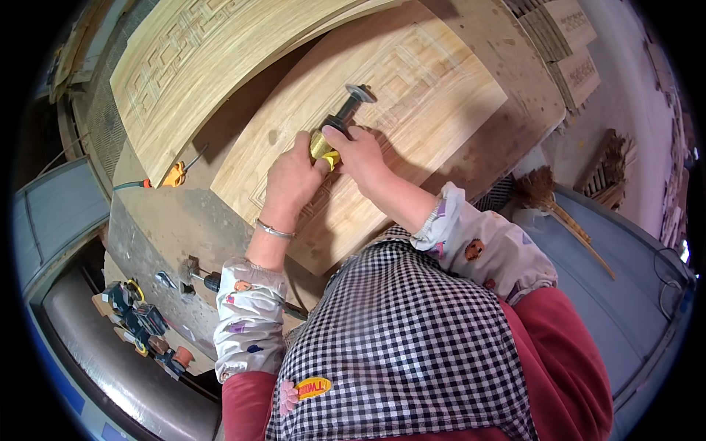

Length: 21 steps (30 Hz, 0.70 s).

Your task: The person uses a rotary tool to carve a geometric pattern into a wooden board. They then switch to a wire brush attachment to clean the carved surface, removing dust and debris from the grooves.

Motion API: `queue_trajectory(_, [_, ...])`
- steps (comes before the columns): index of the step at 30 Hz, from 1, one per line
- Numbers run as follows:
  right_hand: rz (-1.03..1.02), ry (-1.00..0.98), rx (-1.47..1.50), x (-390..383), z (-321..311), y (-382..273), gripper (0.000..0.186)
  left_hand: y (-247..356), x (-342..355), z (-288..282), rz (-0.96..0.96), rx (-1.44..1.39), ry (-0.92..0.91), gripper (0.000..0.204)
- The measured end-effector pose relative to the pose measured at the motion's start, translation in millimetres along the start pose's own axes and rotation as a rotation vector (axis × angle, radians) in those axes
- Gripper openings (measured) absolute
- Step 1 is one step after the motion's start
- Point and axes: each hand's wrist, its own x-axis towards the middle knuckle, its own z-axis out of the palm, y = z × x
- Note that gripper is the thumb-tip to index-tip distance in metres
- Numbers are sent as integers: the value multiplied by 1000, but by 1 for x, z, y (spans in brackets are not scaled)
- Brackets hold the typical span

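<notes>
Seen from above, a person in a checked apron [412, 323] wraps the left grip [292, 182] and right grip [362, 156], both bare hands, around a yellow-and-black tool [337, 122] with a round disc head, over a pale carved wooden panel [434, 117] on a table [165, 220]. Another carved panel [213, 70] lies upper left, near an orange-handled tool [175, 175]; a straw broom [538, 189] is at right.

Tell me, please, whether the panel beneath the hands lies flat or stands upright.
Flat: the panel lies on the table, carved face up.

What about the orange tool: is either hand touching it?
No, the left hand and right hand hold the yellow-and-black tool, apart from the orange tool.
</notes>
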Motion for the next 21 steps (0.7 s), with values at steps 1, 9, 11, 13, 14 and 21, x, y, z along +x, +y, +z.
queue_trajectory(1, [19, -7, 25, -1, -2, 3, 54, 1, -1, -1, -2, -6, -20, 45])
queue_trajectory(9, [-10, 4, -46, -3, -2, -11, 52, -1, -1, 5, -27, -41, 40, 44])
queue_trajectory(11, [7, -15, -10, -7, -3, -15, 53, -2, -2, 5, -28, -55, 46, 42])
queue_trajectory(13, [23, -24, 3, -11, 1, -15, 52, -6, -7, 2, -22, -98, 52, 40])
queue_trajectory(14, [32, -28, 11, -14, 3, -15, 51, -8, -10, 2, -32, -101, 56, 40])
queue_trajectory(21, [83, -41, 98, -42, 9, 7, 49, -21, -35, 13, -28, -66, 28, 37])
